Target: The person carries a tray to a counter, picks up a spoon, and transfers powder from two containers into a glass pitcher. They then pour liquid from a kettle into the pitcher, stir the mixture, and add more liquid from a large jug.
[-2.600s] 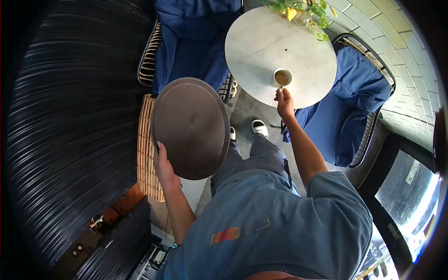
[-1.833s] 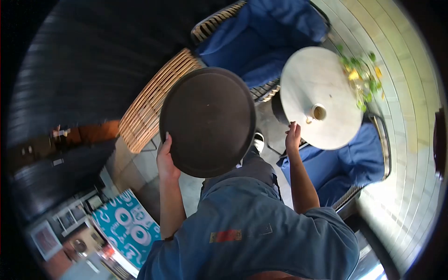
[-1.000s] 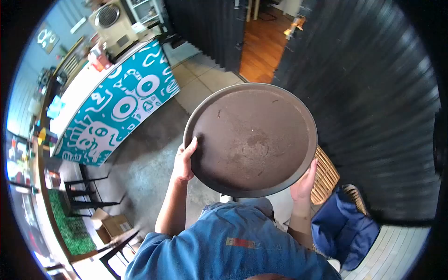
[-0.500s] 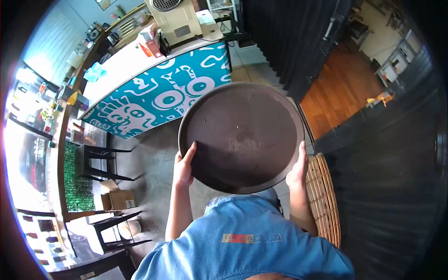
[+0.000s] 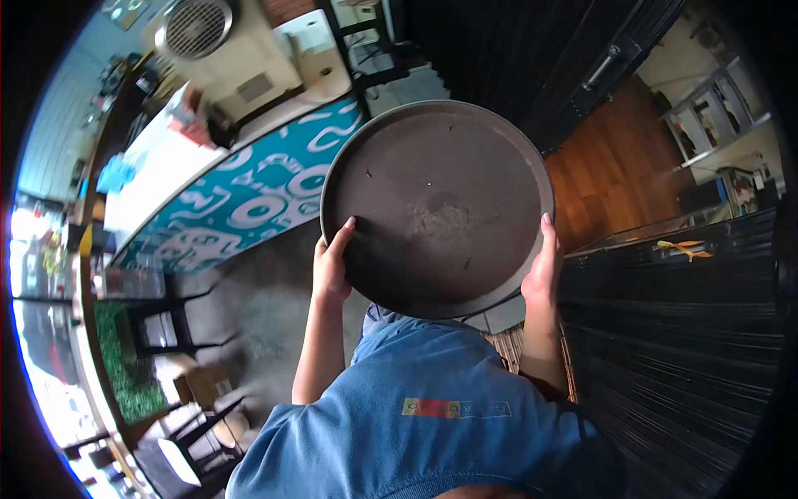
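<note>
A large round dark brown serving tray (image 5: 440, 175) is held up in front of my chest, its scuffed inner face toward me. My left hand (image 5: 334, 270) grips the lower left rim, thumb over the edge onto the inner face. On the opposite side my right hand (image 5: 544, 270) clasps the rim, thumb pointing up along it. The other fingers of both hands are mostly hidden behind the tray. Small marks and a pale worn patch show near its middle.
A counter (image 5: 241, 170) with a teal patterned front and a beige machine (image 5: 224, 54) stands ahead left. Black stools (image 5: 170, 324) and a cardboard box (image 5: 199, 382) are at left. Black folding doors (image 5: 665, 324) flank a wooden floor (image 5: 611, 170). A wicker piece (image 5: 507, 345) is partly hidden below.
The view has turned and shifted toward the doorway, and the counter has slid left. The tray sits slightly higher in view, still between both hands.
</note>
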Tool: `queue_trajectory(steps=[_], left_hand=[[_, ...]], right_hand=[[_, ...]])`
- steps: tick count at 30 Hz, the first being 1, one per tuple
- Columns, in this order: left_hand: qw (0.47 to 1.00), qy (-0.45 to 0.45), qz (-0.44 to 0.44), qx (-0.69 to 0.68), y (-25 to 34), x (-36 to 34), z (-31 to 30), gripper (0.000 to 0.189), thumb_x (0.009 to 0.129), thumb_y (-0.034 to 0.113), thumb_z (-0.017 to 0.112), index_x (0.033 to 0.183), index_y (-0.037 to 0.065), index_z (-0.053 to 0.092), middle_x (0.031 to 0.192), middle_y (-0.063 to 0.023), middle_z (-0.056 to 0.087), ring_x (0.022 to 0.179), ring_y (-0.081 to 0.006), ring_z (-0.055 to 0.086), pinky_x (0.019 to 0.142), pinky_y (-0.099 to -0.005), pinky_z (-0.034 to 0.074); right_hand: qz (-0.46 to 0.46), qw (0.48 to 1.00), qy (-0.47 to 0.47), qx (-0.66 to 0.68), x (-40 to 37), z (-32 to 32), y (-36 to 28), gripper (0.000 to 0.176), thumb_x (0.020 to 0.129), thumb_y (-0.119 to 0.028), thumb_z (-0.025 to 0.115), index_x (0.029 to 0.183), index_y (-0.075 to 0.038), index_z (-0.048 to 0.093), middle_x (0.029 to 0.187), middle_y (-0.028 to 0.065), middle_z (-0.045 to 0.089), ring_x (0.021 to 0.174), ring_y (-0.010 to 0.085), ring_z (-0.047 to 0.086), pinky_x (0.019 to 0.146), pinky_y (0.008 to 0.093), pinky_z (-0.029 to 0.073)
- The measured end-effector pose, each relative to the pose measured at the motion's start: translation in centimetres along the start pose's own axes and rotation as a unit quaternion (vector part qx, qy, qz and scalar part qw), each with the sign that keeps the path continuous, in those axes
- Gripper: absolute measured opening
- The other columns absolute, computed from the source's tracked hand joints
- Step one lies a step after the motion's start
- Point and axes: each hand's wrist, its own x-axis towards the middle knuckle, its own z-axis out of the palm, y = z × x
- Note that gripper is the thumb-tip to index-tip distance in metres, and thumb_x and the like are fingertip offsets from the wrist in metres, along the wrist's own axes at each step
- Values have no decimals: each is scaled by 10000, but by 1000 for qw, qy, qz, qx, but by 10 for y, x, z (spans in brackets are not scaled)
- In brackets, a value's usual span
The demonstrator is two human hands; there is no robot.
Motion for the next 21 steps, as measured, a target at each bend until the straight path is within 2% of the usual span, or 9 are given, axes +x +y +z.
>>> queue_trajectory(steps=[2, 4, 7, 8, 11, 14, 19, 21], left_hand=[[999, -39, -6, 2, 8, 49, 26, 235, 858, 193, 642, 997, 7, 609, 876, -76, 646, 769, -165, 628, 689, -296, 512], [999, -53, -2, 13, 20, 93, 66, 234, 845, 214, 658, 951, 11, 612, 817, -54, 633, 687, -149, 608, 630, -279, 496], [993, -81, -36, 76, 36, 166, 101, 262, 836, 239, 669, 946, 8, 611, 806, -43, 623, 674, -132, 593, 618, -266, 483], [989, -112, -31, 95, 44, 185, 115, 277, 836, 254, 669, 949, 7, 613, 825, -43, 621, 703, -123, 585, 633, -261, 474], [984, -129, -30, 118, 70, 222, 162, 335, 836, 263, 668, 1028, -4, 600, 932, -66, 627, 846, -147, 587, 759, -293, 470], [984, -135, -37, 111, 75, 267, 183, 364, 836, 265, 668, 1062, -9, 590, 957, -74, 629, 874, -157, 588, 789, -301, 466], [992, -77, -44, 91, 81, 329, 206, 352, 834, 271, 670, 1037, -8, 600, 936, -71, 632, 848, -161, 591, 761, -293, 471], [996, -34, -8, 86, 83, 354, 216, 346, 830, 265, 674, 1034, -6, 604, 924, -68, 633, 820, -162, 596, 733, -296, 477]], right_hand=[[-36, 999, 37, -5, 37, 4, 3, 638, 839, -410, 611, 1248, 61, 478, 1294, 122, 473, 1212, 177, 393, 1042, 312, 258], [-51, 995, 86, -22, 67, 23, -7, 635, 839, -409, 611, 1245, 62, 479, 1288, 121, 478, 1215, 181, 392, 1043, 312, 259], [-56, 990, 128, -29, 108, 47, -25, 627, 839, -408, 613, 1238, 58, 485, 1274, 119, 487, 1207, 188, 400, 1037, 317, 267], [-64, 989, 130, -14, 126, 54, -33, 620, 838, -408, 615, 1234, 54, 490, 1265, 118, 492, 1197, 191, 410, 1031, 322, 274], [-80, 984, 156, -13, 178, 63, -43, 601, 833, -398, 625, 1223, 42, 503, 1248, 110, 506, 1147, 191, 447, 1007, 329, 302], [-56, 988, 142, 11, 221, 78, -48, 526, 823, -365, 649, 1153, 32, 548, 1190, 92, 538, 1111, 179, 464, 989, 317, 310], [-52, 993, 110, 0, 310, 111, -45, 467, 815, -335, 667, 1091, 31, 578, 1099, 81, 578, 1042, 158, 495, 937, 304, 349], [-34, 995, 92, -12, 351, 132, -45, 453, 812, -324, 674, 1079, 31, 584, 1075, 79, 587, 1018, 151, 503, 919, 300, 361]])
